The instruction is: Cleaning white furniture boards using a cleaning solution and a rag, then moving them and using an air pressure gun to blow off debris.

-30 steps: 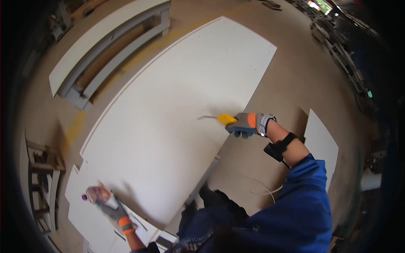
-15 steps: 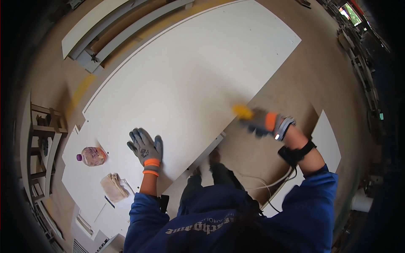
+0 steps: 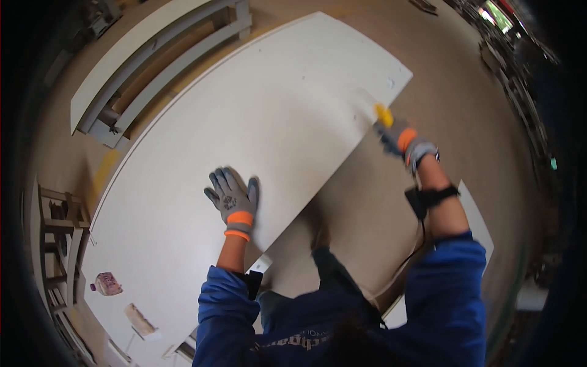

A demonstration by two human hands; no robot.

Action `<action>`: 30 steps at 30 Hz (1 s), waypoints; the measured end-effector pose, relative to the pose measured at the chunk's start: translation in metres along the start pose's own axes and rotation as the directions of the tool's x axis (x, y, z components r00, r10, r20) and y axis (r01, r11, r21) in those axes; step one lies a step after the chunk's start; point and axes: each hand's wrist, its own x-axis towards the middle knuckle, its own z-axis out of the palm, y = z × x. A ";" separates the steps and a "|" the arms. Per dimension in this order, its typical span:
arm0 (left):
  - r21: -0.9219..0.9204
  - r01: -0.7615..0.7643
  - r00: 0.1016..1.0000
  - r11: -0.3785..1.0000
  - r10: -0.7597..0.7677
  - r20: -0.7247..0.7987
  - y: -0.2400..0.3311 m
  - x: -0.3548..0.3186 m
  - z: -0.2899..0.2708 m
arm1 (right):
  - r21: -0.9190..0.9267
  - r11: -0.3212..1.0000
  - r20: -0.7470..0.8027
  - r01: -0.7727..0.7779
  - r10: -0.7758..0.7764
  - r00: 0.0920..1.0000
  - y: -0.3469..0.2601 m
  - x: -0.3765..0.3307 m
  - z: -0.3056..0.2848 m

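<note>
Left hand [image 3: 235, 199], in a grey glove with an orange-banded cuff, lies on the white surface [image 3: 287, 128], palm down. Its fingers [image 3: 223, 178] point away from the body and are spread, the thumb well out to the right; nothing is held there.

Right hand [image 3: 396, 134], gloved alike, is by the surface's right edge, toward the far end. It grips a yellow-handled tool [image 3: 383, 114], fingers closed on the handle (blurred, so each finger's exact place cannot be told). Tool sits at that same edge, handle beyond the fingers, a faint pale streak running off its tip over the white. Whether the tip touches the surface: cannot tell.

Right wrist carries a watch [image 3: 423, 150]; farther up the forearm, a black strapped device [image 3: 422, 200].

Near left part of the surface: a purple-capped bottle [image 3: 108, 284] on its side, and just beside it a folded beige cloth [image 3: 140, 319]. Both well apart from the hands.
</note>
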 end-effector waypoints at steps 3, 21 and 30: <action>0.120 0.199 0.980 0.973 -0.199 -0.009 0.040 0.018 0.004 | -0.022 0.985 0.161 0.171 -0.165 0.973 -0.008 0.045 -0.016; 0.151 0.610 0.792 0.778 -0.599 -0.116 0.102 0.148 0.060 | -0.134 0.969 0.483 0.208 -0.120 0.867 -0.015 0.199 -0.219; 0.071 -0.140 0.990 0.988 0.138 0.034 0.358 0.454 0.110 | 0.102 0.988 0.115 -0.118 0.106 0.988 -0.022 0.330 -0.309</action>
